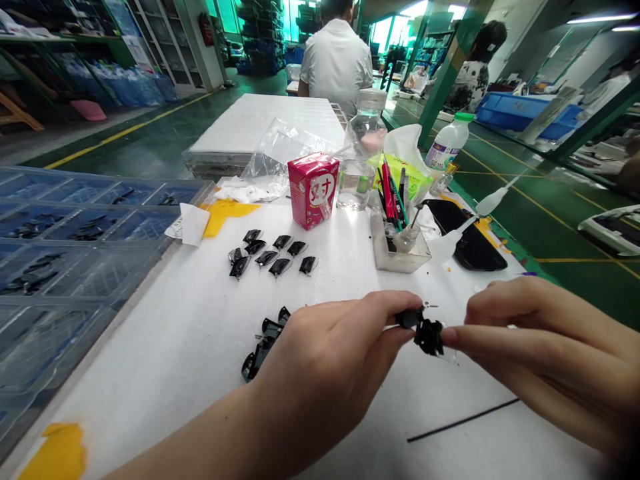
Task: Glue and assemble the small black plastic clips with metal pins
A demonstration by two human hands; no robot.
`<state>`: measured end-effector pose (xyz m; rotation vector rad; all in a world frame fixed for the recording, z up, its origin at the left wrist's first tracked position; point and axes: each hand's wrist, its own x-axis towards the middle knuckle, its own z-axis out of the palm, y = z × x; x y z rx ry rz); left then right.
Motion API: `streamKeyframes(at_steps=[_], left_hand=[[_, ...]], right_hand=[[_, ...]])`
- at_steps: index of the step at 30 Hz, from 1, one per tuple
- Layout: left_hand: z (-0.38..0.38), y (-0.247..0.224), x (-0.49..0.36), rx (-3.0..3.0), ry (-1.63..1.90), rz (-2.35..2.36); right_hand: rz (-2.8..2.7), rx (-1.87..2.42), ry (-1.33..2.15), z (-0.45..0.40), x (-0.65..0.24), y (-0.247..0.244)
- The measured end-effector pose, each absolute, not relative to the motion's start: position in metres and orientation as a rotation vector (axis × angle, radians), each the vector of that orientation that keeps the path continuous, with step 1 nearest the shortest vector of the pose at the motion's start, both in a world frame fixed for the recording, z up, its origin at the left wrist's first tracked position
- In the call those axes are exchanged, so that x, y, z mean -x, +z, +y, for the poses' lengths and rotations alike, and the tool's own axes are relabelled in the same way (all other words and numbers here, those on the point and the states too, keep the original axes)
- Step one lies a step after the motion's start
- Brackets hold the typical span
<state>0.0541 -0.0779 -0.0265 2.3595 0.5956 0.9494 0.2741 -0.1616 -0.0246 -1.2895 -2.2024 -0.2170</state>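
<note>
My left hand point(335, 360) pinches a small black plastic part point(409, 318) between thumb and index finger. Against it, my right hand point(540, 340) grips another black part point(429, 337) that has a clear edge; the two parts touch. A thin metal pin sticks out above them. Beside and partly behind my left hand lie several black pieces point(271, 328) in a cluster. Farther off, several black parts with clear film-like edges point(267, 257) are spread on the white tabletop point(350, 267). Below my right hand rests a thin black rod point(463, 420).
At left stands a clear compartment tray point(115, 267) holding black parts. A red drink carton point(313, 190), a glass jar point(357, 180), a pen holder point(400, 250) and a black glossy object point(463, 233) line the back. A person in a white shirt point(337, 60) sits beyond.
</note>
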Motion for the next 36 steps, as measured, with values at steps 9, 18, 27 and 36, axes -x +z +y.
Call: streamKeyframes(at_steps=[9,18,27,36], left_hand=[[-0.076,-0.027,-0.051,-2.51,0.958,0.405],[-0.079,-0.028,-0.048,-2.449,0.9,0.385],[-0.074,-0.031,-0.052,-2.369,0.921,0.339],[-0.078,-0.032,-0.051,-2.474,0.989,0.321]], right_hand=[[-2.167,1.287,-0.171,-0.158,-0.274,-0.024],[-2.279,1.328,0.039,-0.159,-0.281,-0.016],[-2.186,1.341,0.046,-0.162,-0.278,-0.02],[-2.174,1.378,0.075,-0.164,-0.279,-0.02]])
